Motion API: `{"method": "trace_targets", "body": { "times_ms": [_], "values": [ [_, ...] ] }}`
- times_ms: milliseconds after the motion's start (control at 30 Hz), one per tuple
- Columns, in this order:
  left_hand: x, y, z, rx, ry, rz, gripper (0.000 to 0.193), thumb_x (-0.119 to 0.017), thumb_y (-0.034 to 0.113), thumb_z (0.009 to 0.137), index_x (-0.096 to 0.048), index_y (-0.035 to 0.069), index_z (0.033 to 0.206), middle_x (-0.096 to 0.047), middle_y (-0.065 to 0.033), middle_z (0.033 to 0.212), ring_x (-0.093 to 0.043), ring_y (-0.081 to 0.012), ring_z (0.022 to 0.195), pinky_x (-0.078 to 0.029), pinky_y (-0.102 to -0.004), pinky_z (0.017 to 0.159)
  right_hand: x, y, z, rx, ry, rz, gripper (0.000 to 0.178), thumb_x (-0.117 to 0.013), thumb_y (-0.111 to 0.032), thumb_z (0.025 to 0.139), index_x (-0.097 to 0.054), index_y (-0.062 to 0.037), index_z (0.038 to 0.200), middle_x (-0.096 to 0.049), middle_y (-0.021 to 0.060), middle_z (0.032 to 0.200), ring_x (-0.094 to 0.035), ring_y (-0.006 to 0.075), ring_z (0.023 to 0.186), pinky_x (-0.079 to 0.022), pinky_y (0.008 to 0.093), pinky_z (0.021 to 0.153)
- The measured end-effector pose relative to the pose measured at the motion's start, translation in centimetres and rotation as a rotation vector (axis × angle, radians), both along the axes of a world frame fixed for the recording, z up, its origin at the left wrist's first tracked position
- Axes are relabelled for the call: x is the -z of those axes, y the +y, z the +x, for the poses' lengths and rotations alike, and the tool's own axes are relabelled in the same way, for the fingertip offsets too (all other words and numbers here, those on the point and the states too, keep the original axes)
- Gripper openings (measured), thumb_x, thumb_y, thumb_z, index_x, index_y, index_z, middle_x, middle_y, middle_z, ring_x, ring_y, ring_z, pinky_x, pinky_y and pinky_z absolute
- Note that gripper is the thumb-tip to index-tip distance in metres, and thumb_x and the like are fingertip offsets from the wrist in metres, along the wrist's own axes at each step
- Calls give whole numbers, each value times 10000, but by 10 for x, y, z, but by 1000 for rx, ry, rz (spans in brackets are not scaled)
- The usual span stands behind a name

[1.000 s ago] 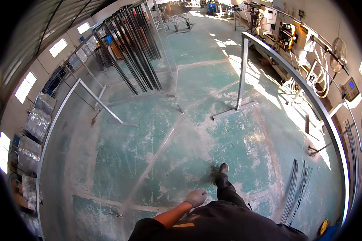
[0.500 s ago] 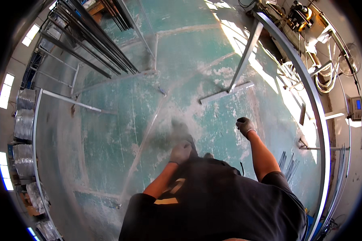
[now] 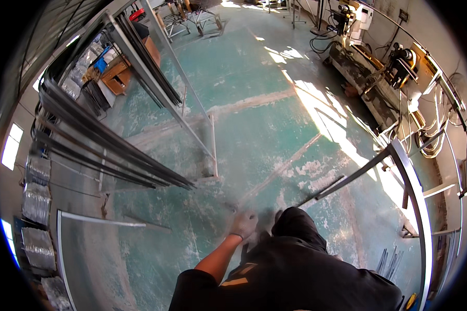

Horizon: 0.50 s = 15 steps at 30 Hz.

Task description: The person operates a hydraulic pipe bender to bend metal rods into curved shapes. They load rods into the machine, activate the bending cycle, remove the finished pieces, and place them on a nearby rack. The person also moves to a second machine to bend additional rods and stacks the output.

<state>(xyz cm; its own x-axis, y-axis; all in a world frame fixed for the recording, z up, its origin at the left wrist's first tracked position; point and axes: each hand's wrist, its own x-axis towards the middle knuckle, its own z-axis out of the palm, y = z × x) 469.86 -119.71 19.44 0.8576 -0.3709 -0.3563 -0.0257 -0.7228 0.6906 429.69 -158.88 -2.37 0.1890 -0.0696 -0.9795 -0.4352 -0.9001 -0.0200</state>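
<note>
My left hand [image 3: 244, 224], in a pale work glove, hangs low in front of my body, above the green floor. Its fingers look loosely curled, and nothing shows in them; the hand is somewhat blurred. My right hand is out of sight. Ahead and to the left, long dark metal bars [image 3: 109, 140] lie in a bundle on a metal rack [image 3: 194, 136], their ends sticking out toward me. Neither the bars nor the rack touches my left hand. My dark-trousered leg [image 3: 298, 225] is stepping forward just right of that hand.
A metal frame [image 3: 411, 171] with a foot stretching across the floor [image 3: 264, 129] stands on my right. Machinery [image 3: 384, 78] and hanging cables line the right wall. Wrapped bundles [image 3: 39, 249] are stacked at left, behind another frame [image 3: 101, 220]. A wooden cabinet [image 3: 117, 78] stands beyond the rack.
The view has tipped up and moved forward, bringing the rack and bars nearer and showing more of the far floor. My right hand has left the view; my left hand stays low in front.
</note>
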Motion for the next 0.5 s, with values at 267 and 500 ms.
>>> {"method": "trace_targets", "body": {
  "times_ms": [267, 500],
  "values": [
    [99, -25, 174, 91, 215, 139, 342, -616, 357, 929, -748, 60, 1035, -731, -209, 1110, -689, -401, 1053, -532, -440, 930, -1, -60, 310, 435, 139, 19, 358, -614, -247, 886, -760, -85, 1171, -724, 161, 1245, -704, 325, 1132, -559, 441, 909],
    [20, -138, 435, 184, 73, 205, 380, -620, 398, 945, -749, 77, 1101, -752, -184, 1089, -720, -367, 1037, -537, -433, 947, -114, -157, 764, 704, -745, -126, 339, -618, -259, 850, -780, -60, 1072, -721, 225, 1180, -679, 400, 1144, -546, 456, 961]
  ]
}}
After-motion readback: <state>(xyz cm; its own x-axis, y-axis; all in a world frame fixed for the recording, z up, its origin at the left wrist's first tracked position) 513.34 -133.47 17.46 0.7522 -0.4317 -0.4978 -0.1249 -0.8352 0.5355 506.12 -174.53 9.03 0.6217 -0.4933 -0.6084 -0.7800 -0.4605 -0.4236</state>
